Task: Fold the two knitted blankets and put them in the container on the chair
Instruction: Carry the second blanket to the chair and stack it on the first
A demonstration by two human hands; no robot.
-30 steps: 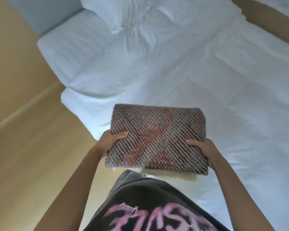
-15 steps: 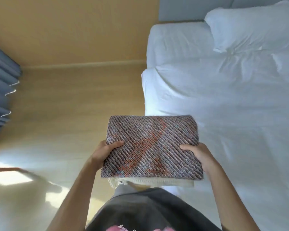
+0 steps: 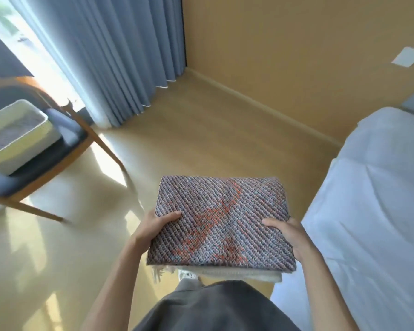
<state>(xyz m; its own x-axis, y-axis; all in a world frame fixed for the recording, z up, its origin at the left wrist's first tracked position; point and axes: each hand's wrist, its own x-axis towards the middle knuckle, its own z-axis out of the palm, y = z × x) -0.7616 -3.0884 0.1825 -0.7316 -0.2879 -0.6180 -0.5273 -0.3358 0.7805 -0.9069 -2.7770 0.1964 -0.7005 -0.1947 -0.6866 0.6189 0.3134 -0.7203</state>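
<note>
Blanket (image 3: pixel 221 223), folded, sits clamped between my left hand (image 3: pixel 153 229) and right hand (image 3: pixel 288 235), thumbs on top. Chair (image 3: pixel 65 149) and container (image 3: pixel 17 137), unseen a second ago, now show left of it.

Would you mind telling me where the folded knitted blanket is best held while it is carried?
Grip the folded blanket at its two short side edges, one hand from each side, thumbs on top, as the left hand and right hand do; supporting underneath keeps the layers stacked.
</note>
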